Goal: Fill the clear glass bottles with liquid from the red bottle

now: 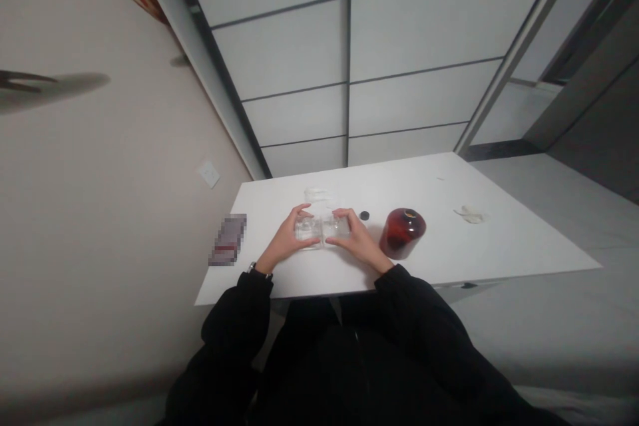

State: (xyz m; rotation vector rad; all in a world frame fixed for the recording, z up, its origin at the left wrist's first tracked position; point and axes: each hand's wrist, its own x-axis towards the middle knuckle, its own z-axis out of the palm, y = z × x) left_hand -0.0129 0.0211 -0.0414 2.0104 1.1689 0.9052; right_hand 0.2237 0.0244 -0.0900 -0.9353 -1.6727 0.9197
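Two clear, see-through containers stand side by side on the white table (pixel 299 279) in front of me, their near sides almost meeting. My left hand (pixel 288 234) curls round the left clear container (pixel 308 229), thumb on the near side and fingers on the far side. In the same way my right hand (pixel 358 237) grips the right clear container (pixel 336 227). Whether they are glass or plastic I cannot tell. A small black cap (pixel 364 215) lies just beyond my right hand. Beside my right wrist stands a dark red-brown bottle (pixel 402 234) with an uncapped round mouth.
Behind the containers is a faint transparent patch or object (pixel 315 195). A crumpled whitish tissue (pixel 470 214) lies to the right. At the table's left edge is a pixelated flat item (pixel 228 240). A wall socket (pixel 208 174) is at left; panelled sliding doors (pixel 299 60) rise behind the table.
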